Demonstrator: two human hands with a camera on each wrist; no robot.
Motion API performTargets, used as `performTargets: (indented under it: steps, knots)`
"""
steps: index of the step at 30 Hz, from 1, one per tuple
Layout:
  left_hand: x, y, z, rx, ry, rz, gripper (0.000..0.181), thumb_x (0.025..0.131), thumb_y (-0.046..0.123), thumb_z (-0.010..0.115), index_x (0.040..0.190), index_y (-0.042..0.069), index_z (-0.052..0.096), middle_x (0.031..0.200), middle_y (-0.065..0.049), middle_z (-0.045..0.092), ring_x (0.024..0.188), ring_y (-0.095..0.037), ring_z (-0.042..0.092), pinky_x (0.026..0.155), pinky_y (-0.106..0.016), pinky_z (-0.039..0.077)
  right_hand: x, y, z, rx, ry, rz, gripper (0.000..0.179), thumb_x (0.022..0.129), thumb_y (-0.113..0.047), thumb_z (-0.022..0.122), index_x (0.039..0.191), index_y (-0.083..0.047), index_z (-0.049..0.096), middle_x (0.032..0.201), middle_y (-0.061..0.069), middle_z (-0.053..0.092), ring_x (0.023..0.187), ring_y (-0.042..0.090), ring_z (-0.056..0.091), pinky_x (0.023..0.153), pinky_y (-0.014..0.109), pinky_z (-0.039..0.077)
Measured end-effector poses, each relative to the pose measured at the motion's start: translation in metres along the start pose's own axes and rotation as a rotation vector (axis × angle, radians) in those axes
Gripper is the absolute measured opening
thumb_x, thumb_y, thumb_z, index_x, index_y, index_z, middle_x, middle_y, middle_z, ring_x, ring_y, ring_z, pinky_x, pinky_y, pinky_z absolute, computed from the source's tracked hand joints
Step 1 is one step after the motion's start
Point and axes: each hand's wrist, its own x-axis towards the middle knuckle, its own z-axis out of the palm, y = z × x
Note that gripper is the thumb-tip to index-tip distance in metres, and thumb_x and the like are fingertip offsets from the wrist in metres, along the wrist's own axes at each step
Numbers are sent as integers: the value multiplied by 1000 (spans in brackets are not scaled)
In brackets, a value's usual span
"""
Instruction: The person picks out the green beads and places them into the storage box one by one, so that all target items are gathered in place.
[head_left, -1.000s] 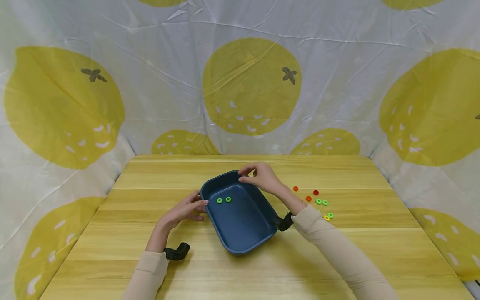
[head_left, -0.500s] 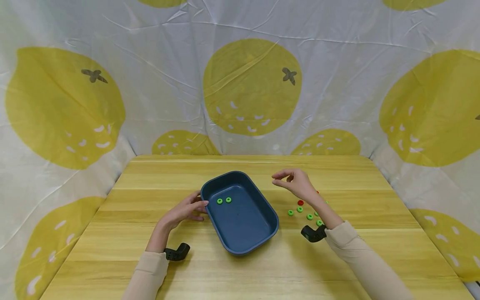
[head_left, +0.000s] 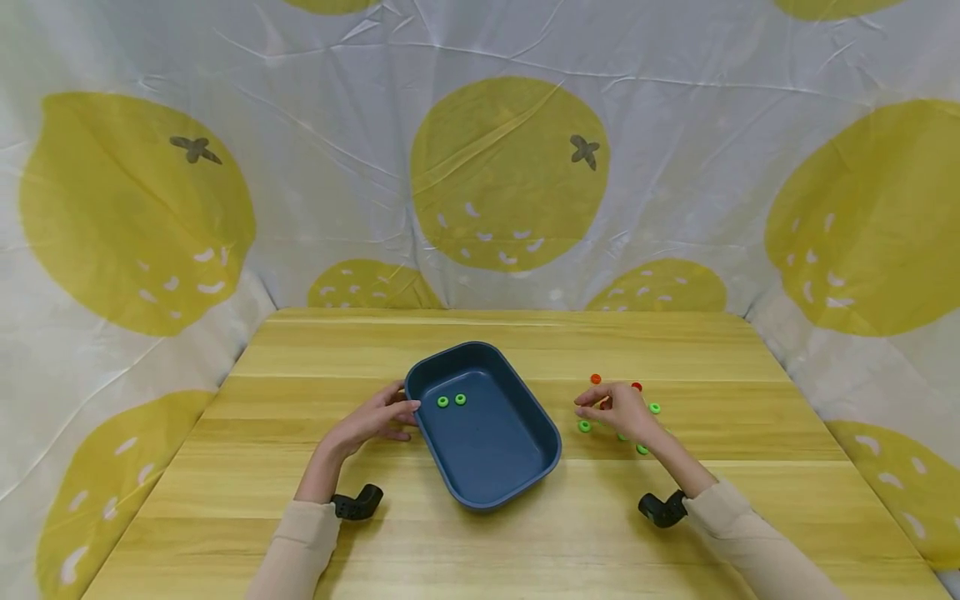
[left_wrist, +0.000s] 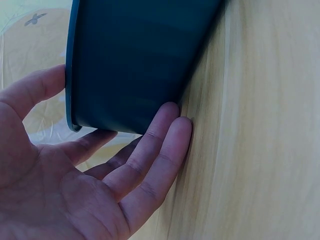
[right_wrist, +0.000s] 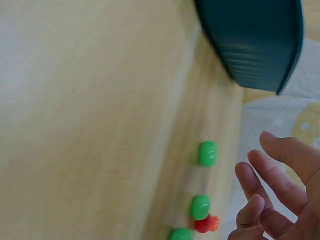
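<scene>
A dark blue rectangular bin (head_left: 491, 450) sits at an angle mid-table, with two small green rings (head_left: 452, 401) lying on its floor. My left hand (head_left: 371, 421) rests against the bin's left side. In the left wrist view its thumb (left_wrist: 47, 85) touches the rim, and its nearly straight fingers lie along the outer wall near the table. Right of the bin, my right hand (head_left: 618, 408) hovers over loose rings with thumb and fingers apart and nothing between them. A green ring (right_wrist: 207, 153) lies below it in the right wrist view; the hand partly hides others.
More loose rings surround the right hand, including an orange one (head_left: 596, 379), a red one (head_left: 637, 387) and a green one (head_left: 655, 408). The wooden table (head_left: 487, 558) ends at a lemon-print cloth (head_left: 510, 175) behind and at both sides.
My right hand has left its place over the bin's far rim and moved right, then down toward the loose rings. My left hand and the two rings in the bin have stayed put.
</scene>
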Motion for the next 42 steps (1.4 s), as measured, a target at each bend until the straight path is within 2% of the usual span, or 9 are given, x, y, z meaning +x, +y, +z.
performTargets:
  steps: [5, 8, 11, 22, 25, 29, 31, 37, 42]
  knots:
    - [2, 0, 1, 0, 1, 0, 63, 96, 31, 51, 147, 7, 21, 137, -26, 41, 104, -25, 60, 86, -44, 54, -5, 9, 3, 4, -26, 0, 15, 82, -12, 71, 92, -2, 73, 86, 9, 72, 64, 8, 52, 55, 18, 41]
    - [2, -1, 1, 1, -3, 3, 63, 96, 31, 51, 147, 7, 22, 136, -26, 41, 104, -24, 60, 86, -44, 54, -7, 12, 5, -48, -27, -22, 12, 81, -10, 71, 90, -3, 73, 85, 7, 73, 75, 10, 61, 65, 20, 48]
    - [2, -1, 0, 6, -6, 10, 64, 96, 31, 51, 147, 5, 21, 136, -27, 41, 103, -23, 61, 86, -44, 54, -7, 13, 7, -103, -28, -26, 11, 79, -10, 73, 90, -5, 73, 86, 5, 73, 77, 12, 62, 68, 22, 50]
    - [2, -1, 1, -3, -14, 12, 63, 97, 30, 50, 147, 4, 21, 135, -28, 42, 104, -25, 61, 86, -45, 54, -8, 12, 7, -148, -38, 10, 12, 77, -9, 74, 89, -7, 74, 87, 2, 72, 74, 9, 56, 63, 19, 45]
    - [2, -1, 1, -8, -16, 15, 63, 97, 29, 51, 147, 4, 21, 134, -28, 43, 104, -25, 61, 86, -45, 54, -7, 8, 1, -135, -16, 9, 13, 77, -9, 75, 89, -7, 74, 85, 4, 71, 64, 7, 51, 55, 18, 42]
    - [1, -1, 1, -9, -18, 13, 64, 97, 28, 51, 147, 4, 20, 135, -29, 41, 104, -26, 60, 86, -46, 54, 0, -6, -12, -122, 27, -18, 14, 77, -11, 75, 90, -6, 74, 85, 9, 72, 48, 5, 38, 45, 19, 33]
    - [1, 0, 1, -12, -17, 15, 64, 97, 28, 50, 147, 4, 19, 136, -28, 40, 104, -25, 60, 86, -46, 54, 6, -17, -18, -111, 40, -42, 14, 78, -11, 75, 91, -6, 74, 87, 10, 72, 45, 6, 36, 44, 20, 33]
    - [1, 1, -1, -15, -14, 17, 63, 97, 28, 50, 147, 4, 20, 137, -29, 38, 104, -26, 60, 86, -46, 54, 30, -55, -27, -96, 34, -81, 16, 81, -16, 73, 96, -11, 73, 91, 9, 72, 51, 11, 41, 47, 23, 36]
    - [-1, 1, -1, -9, -15, 12, 63, 97, 28, 50, 147, 3, 20, 137, -29, 38, 104, -26, 60, 87, -47, 54, 54, -88, -19, -101, 13, -95, 18, 81, -21, 73, 98, -14, 73, 94, 7, 72, 58, 15, 45, 52, 24, 37]
